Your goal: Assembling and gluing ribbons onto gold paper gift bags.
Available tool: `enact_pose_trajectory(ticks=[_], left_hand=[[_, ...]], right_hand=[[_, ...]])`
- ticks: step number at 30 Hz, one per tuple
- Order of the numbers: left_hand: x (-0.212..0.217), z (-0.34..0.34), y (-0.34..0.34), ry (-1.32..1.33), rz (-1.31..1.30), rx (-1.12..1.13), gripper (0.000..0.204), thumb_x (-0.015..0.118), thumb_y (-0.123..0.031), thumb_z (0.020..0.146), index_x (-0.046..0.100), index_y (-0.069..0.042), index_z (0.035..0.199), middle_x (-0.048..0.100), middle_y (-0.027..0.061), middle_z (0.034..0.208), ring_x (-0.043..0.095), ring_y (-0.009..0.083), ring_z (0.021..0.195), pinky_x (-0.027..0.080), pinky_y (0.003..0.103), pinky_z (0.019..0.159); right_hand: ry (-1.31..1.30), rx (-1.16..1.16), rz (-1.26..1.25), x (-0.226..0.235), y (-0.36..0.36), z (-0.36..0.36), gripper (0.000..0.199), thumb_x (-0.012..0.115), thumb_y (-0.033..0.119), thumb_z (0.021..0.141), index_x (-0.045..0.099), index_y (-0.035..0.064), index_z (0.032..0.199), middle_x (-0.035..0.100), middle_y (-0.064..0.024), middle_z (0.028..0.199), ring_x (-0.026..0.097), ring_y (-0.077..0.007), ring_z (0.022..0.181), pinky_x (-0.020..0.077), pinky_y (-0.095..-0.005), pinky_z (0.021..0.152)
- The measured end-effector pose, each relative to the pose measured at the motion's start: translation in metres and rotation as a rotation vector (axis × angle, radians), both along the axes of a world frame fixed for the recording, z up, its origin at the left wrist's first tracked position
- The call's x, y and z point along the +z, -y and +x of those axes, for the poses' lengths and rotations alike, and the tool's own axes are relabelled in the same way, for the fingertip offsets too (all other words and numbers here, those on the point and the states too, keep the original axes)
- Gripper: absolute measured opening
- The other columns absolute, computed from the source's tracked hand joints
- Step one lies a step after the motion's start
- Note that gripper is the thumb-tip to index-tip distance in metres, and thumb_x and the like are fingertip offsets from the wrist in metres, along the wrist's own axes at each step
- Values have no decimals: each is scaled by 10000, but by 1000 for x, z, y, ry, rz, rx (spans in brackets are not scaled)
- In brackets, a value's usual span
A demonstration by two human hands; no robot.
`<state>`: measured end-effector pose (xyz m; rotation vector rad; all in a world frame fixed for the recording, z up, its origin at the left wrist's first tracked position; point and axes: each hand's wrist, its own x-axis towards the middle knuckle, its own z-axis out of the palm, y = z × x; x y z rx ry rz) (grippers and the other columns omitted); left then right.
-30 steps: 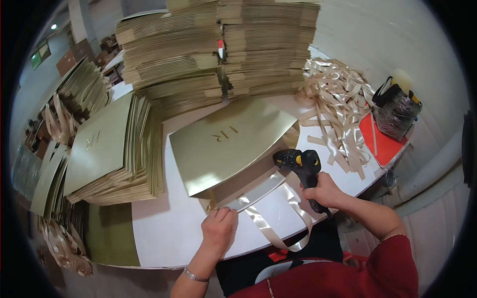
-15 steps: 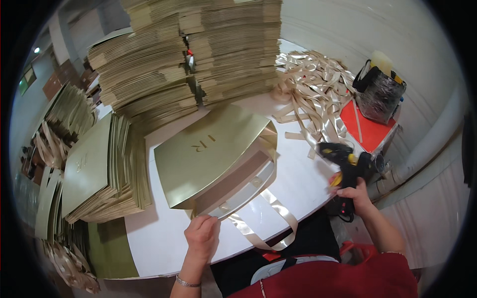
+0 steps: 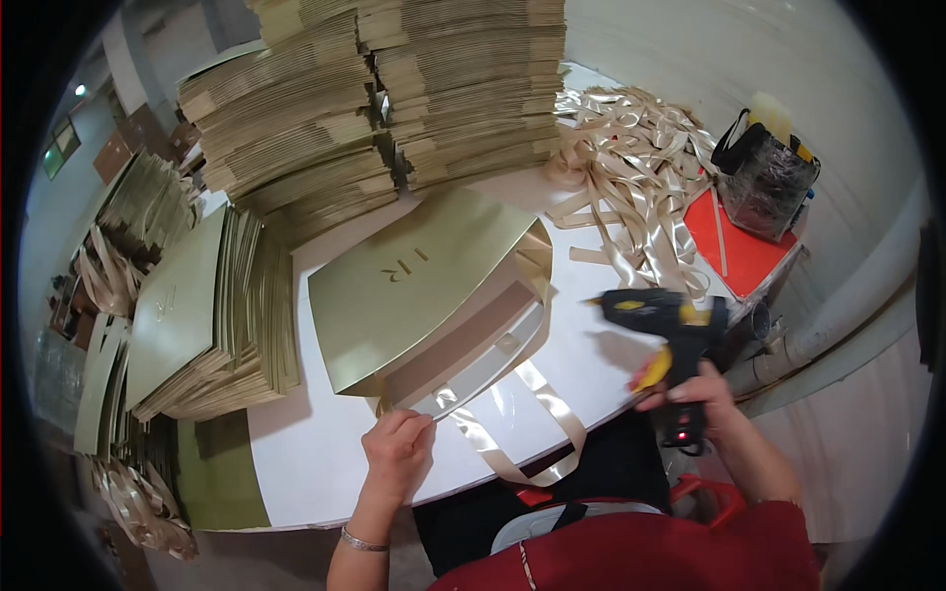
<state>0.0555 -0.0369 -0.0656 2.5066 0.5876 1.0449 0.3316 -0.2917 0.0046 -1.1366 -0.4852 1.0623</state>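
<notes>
A gold paper bag [image 3: 419,281] lies on its side on the white tabletop, its mouth toward me. My left hand [image 3: 396,448] pinches the near left corner of the bag's rim. From that rim a cream satin ribbon handle [image 3: 552,404] loops toward me over the table's edge. My right hand [image 3: 702,399] grips a black glue gun [image 3: 662,313] with a yellow trigger. Its nozzle points left, toward the bag's opening but apart from it. A small red light shows at the base of its grip.
Tall stacks of flat gold bags [image 3: 473,89] rise at the back. More bags [image 3: 187,305] stand piled at left. Loose cream ribbons [image 3: 631,167] heap at the back right, beside a red sheet [image 3: 729,246] and a plastic-wrapped holder [image 3: 769,177]. A pipe [image 3: 838,325] runs along the right.
My right hand has turned the glue gun so its nozzle points left, nearer the bag. My left hand keeps its pinch on the rim. The view has shifted slightly.
</notes>
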Motion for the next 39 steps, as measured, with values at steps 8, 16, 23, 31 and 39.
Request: enact_pose_trajectory(ticks=[8,16,23,31,39], left_hand=[[-6,-1,2,20,-10,30,136,700,14,654,637,-84,724,600,37,709,596,205,631,484,298,535],[-6,-4,-2,23,7,13,154,700,23,635,634,-85,722,594,39,704,589,213,630,480,303,549],[-3,-10,-1,42,-56,14,161,700,70,638,614,-44,714,600,84,708,588,239,627,471,304,542],[-9,2,4,113,-123,-57,151,685,80,644,624,-30,725,598,116,731,575,272,646,456,318,564],[-6,-8,5,204,95,58,141,688,-29,742,556,-12,786,561,100,781,520,148,666,424,253,575]], right_hand=[[-70,323,-242,-22,-109,-41,386,672,71,677,561,-32,1032,634,-115,909,625,-169,750,538,-294,626],[275,113,-387,-20,-100,-22,334,662,44,626,574,-45,935,642,-105,812,636,-189,762,494,-299,729],[243,235,-296,10,-81,1,416,662,108,649,585,-67,1018,644,-146,889,632,-210,844,520,-308,714],[583,-826,-254,-22,75,57,322,643,53,621,582,-6,933,612,-100,815,602,-182,707,502,-295,621],[-141,-771,-370,-47,146,156,184,605,124,708,581,-14,827,621,-156,723,615,-237,572,537,-352,517]])
